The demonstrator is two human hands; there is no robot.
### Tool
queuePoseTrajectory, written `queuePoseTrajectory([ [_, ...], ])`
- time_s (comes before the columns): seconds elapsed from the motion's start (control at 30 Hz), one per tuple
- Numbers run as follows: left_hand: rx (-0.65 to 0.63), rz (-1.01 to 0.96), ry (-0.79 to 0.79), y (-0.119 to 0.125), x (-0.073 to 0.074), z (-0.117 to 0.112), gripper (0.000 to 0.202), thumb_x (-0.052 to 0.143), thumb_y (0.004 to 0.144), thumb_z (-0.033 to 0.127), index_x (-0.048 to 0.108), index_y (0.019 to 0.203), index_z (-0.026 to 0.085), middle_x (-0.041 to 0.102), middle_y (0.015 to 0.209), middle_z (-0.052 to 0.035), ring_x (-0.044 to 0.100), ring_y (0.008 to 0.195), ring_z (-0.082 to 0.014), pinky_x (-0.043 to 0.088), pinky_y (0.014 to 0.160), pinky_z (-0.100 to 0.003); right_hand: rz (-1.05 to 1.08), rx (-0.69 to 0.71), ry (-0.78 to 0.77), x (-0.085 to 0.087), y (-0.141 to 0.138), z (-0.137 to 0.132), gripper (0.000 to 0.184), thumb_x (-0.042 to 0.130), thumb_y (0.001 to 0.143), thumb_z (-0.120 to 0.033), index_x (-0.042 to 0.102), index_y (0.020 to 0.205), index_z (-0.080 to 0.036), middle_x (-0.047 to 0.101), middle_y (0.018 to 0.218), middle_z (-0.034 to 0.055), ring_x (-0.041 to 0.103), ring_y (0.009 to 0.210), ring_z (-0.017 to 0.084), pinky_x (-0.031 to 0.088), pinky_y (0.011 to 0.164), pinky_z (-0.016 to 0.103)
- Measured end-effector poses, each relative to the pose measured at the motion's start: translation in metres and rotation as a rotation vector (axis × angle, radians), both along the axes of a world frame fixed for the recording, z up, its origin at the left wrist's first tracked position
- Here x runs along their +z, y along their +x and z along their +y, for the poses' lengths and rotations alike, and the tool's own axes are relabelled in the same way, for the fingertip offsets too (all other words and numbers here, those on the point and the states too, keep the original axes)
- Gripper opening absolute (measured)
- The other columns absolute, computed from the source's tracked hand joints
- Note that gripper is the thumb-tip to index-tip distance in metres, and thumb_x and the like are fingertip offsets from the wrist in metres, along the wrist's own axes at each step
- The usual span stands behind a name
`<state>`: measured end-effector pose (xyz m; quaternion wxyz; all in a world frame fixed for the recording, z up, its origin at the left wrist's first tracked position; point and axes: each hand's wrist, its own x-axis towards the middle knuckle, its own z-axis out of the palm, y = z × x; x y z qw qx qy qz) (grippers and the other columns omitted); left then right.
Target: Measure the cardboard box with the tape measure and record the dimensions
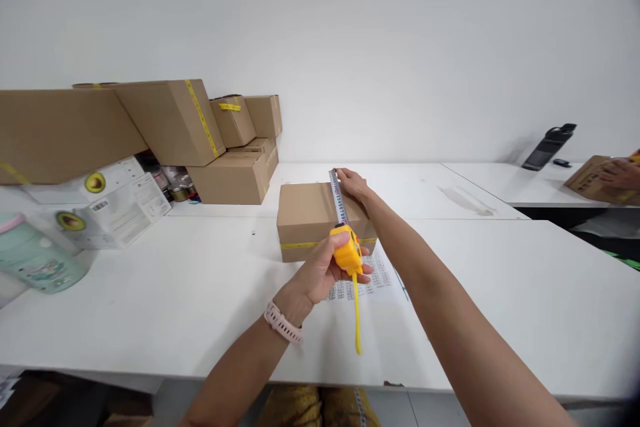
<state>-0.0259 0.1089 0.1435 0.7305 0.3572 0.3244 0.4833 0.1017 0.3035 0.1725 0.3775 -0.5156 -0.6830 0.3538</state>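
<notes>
My left hand (325, 267) is closed around a yellow tape measure (347, 252), whose yellow wrist strap dangles below it. The metal blade (337, 197) is pulled out across the top of a brown cardboard box (305, 207) with yellow tape on its near side. At the box's far edge, my right hand (353, 183) pinches the blade's end and rests against the box. Partly under the box lies a printed sheet of paper (383, 280), with a thin dark pen-like thing (401, 285) by its right side.
Several cardboard boxes (230, 177) are stacked at the back left, beside a white box with avocado pictures (125, 210). A mint-green tumbler (43, 260) stands at the left. Toward the right are a black bottle (550, 147) and another person's hand (623, 173) on a box (590, 181).
</notes>
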Motion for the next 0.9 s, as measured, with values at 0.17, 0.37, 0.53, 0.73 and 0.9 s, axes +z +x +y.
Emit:
queuePoseTrajectory([
  [0.17,0.003,-0.044,-0.047,0.004,-0.008,0.015,0.049,0.078,0.078,0.053,0.057,0.104,0.017,0.073,0.092,-0.0101,0.074,0.07,-0.0228,0.061,0.066,-0.037,-0.115,-0.026,0.1,-0.005,-0.004,0.012,0.045,0.046,0.097,-0.057,0.067,0.126,-0.029,0.071,0.121,0.0095,0.056,0.12,0.03,0.044,0.102,0.043],
  [0.37,0.035,-0.026,-0.029,0.013,-0.016,0.002,0.054,0.082,0.073,0.057,0.062,0.102,0.016,0.07,0.096,-0.0099,0.073,0.074,-0.0227,0.062,0.067,-0.037,-0.283,0.033,0.116,-0.016,-0.01,0.031,0.033,0.05,0.097,-0.042,0.075,0.084,-0.025,0.077,0.102,0.0077,0.062,0.11,0.03,0.035,0.11,0.048],
  [0.53,0.047,-0.038,-0.032,0.017,-0.018,-0.008,0.056,0.084,0.07,0.058,0.062,0.101,0.017,0.068,0.1,-0.0094,0.072,0.076,-0.0224,0.061,0.07,-0.039,-0.316,0.072,0.157,-0.027,-0.015,0.05,0.021,0.056,0.093,-0.028,0.076,0.1,-0.026,0.077,0.116,0.0041,0.062,0.118,0.027,0.024,0.118,0.048],
  [0.73,0.05,-0.022,-0.023,0.022,-0.016,-0.007,0.058,0.084,0.068,0.059,0.062,0.101,0.017,0.068,0.1,-0.0099,0.072,0.075,-0.0222,0.062,0.07,-0.039,-0.29,0.082,0.152,-0.027,-0.018,0.053,0.021,0.057,0.094,-0.032,0.075,0.101,-0.024,0.077,0.116,0.0059,0.062,0.117,0.027,0.027,0.118,0.048],
  [0.9,0.213,0.175,0.193,-0.011,-0.017,-0.03,0.056,0.084,0.071,0.052,0.059,0.111,0.021,0.063,0.123,-0.0104,0.073,0.081,-0.0223,0.064,0.067,-0.037,0.09,-0.072,0.163,-0.021,0.021,0.043,0.039,0.046,0.1,-0.047,0.068,0.12,-0.022,0.072,0.127,0.0088,0.063,0.11,0.019,0.045,0.099,0.03],
])
